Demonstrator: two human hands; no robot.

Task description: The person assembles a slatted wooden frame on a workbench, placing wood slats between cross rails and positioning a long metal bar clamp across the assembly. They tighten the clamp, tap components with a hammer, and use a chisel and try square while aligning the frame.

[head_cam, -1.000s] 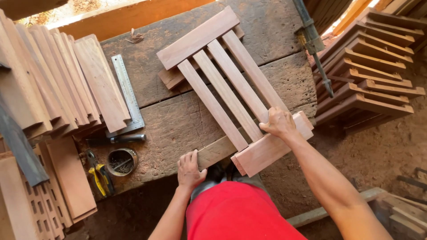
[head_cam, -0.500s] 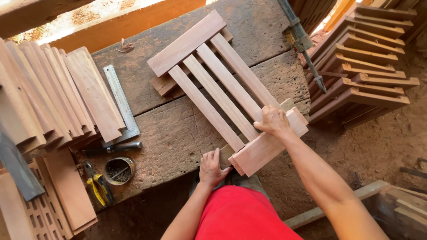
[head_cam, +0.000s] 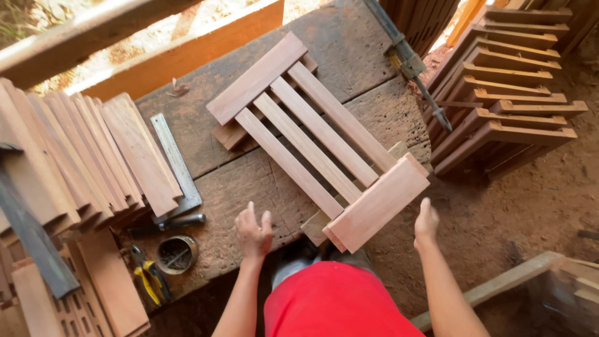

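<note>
The slatted wooden panel [head_cam: 318, 146] lies flat across the middle of the rough tabletop [head_cam: 349, 50], running from about 11 o'clock down to 5 o'clock, its near crosspiece [head_cam: 377, 203] overhanging the tabletop edge just in front of the person. Neither hand holds it. The left hand [head_cam: 254, 232] hovers with fingers spread at about 7 o'clock of the near crosspiece, near it but apart; the right hand [head_cam: 426, 221] hangs open just off that crosspiece's right end, at about 4 o'clock, also not touching.

The panel looks stiff and moderately light: three long slats joined to a broad board at each end, of dry reddish timber. It should lift as one rigid piece, though whether the joints are nailed, glued or only laid together cannot be told, so the slats may shift if taken singly. The safer hold is likely on the two ends of the near crosspiece, or one hand on each end board. The sawn faces look matt and not slippery; edges may be splintery.

Hidden: the short blocks under the panel show only at its ends, and the person's torso in red covers the tabletop's near edge. The stacked boards [head_cam: 93, 156] at 9 o'clock and the stack of frames [head_cam: 518, 81] at 2 o'clock are cut off by the frame. What the small round tin [head_cam: 176, 254] holds is unclear.
</note>
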